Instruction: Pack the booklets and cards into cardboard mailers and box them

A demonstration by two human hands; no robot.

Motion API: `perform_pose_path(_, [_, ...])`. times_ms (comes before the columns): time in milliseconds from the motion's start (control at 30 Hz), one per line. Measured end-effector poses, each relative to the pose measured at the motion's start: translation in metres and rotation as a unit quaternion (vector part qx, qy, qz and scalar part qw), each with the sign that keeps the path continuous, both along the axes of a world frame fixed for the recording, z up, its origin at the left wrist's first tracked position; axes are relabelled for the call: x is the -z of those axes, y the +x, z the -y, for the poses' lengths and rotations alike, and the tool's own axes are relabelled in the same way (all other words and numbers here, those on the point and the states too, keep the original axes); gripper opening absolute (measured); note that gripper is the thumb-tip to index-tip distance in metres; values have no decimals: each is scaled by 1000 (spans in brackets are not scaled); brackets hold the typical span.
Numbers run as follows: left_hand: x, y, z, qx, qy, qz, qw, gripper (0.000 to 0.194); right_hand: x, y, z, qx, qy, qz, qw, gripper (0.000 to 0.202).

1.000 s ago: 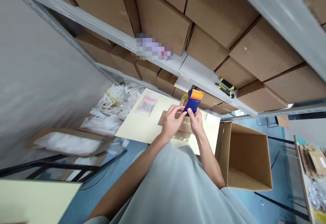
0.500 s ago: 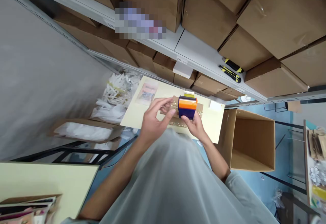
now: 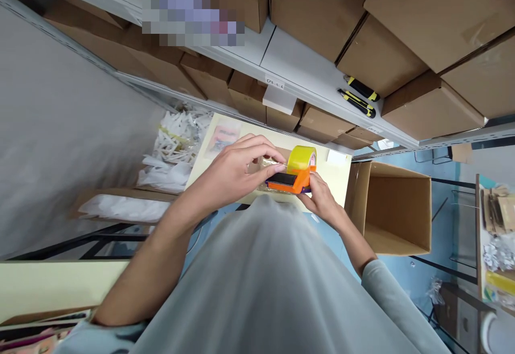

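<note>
My right hand [image 3: 322,199] is closed round the lower right end of an orange and dark blue tape dispenser [image 3: 298,181]. A roll of yellow tape [image 3: 301,157] sits on the dispenser, which is turned with its dark flat part toward the left. At the dispenser's left side, the thumb and fingertips of my left hand [image 3: 251,163] come together in a pinch beside the roll, apparently on the tape's loose end. Behind both hands lies a cardboard piece wrapped in clear plastic [image 3: 263,165], mostly hidden, on the cream table [image 3: 330,182].
A large open cardboard box [image 3: 396,209] stands right of the table. Two utility knives [image 3: 360,96] lie on the grey shelf [image 3: 306,75] among cardboard boxes. White paper scraps [image 3: 177,139] are heaped at the left. A printed sheet [image 3: 225,135] lies on the table's left part.
The dispenser has been turned over in my right hand, so the yellow roll now shows on top. My left hand has moved right and its fingers have closed to a pinch at the dispenser.
</note>
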State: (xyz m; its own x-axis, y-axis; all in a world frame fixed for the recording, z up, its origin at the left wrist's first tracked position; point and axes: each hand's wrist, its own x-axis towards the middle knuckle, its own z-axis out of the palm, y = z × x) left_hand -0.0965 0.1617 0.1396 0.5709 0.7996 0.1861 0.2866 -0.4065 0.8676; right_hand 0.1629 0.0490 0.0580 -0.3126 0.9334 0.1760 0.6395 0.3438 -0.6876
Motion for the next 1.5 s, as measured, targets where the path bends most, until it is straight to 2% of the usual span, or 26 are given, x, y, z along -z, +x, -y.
perform_pose_path(167, [6,5,7,-6,-2,30,1000,18,0,8,7,6,-1,5,1000,24])
perform_pose_path(333, [7,13,20,-15,-3,21,1000,18,5,15,11,3,-6,11,1000,26])
perform_pose_path(533, [8,13,41,-49,-10,16,999,17,1,22,16,5,53,46,998,18])
perform_pose_path(667, [7,7,60,-84,30,23,996,11,-4,25,22,22,106,30,994,12])
perform_pose_path(767, [2,1,75,-75,65,12,995,8,-4,26,25,10,82,33,996,13])
perform_pose_path(933, [-8,-11,94,-71,92,-22,993,19,-6,26,27,-25,82,24,996,12])
perform_pose_path(1000, [-10,-16,96,-99,115,-24,988,20,-11,28,28,-39,68,30,997,11])
perform_pose_path(1067, [-6,-20,94,-160,135,-23,978,18,-19,34,28,-44,14,50,998,11])
perform_pose_path(1133, [9,-22,87,-223,116,-9,968,12,-26,42,23,-46,-61,71,995,17])
perform_pose_path(1167, [22,-22,82,-248,82,3,965,6,-29,47,18,-50,-102,79,990,21])
perform_pose_path(1200, [38,-22,77,-265,32,19,963,4,-31,51,11,-56,-145,83,984,25])
perform_pose_path(1267, [76,-20,67,-283,-103,50,952,15,-31,56,-9,-67,-229,82,968,28])
perform_pose_path(1333, [116,-17,57,-295,-218,89,926,20,-25,57,-34,-64,-297,81,949,31])
perform_pose_path(1400, [148,-13,49,-312,-302,124,892,20,-16,54,-58,-54,-346,85,933,38])
perform_pose_path(1500, [178,-9,38,-343,-383,162,842,16,2,46,-87,-53,-400,75,912,54])
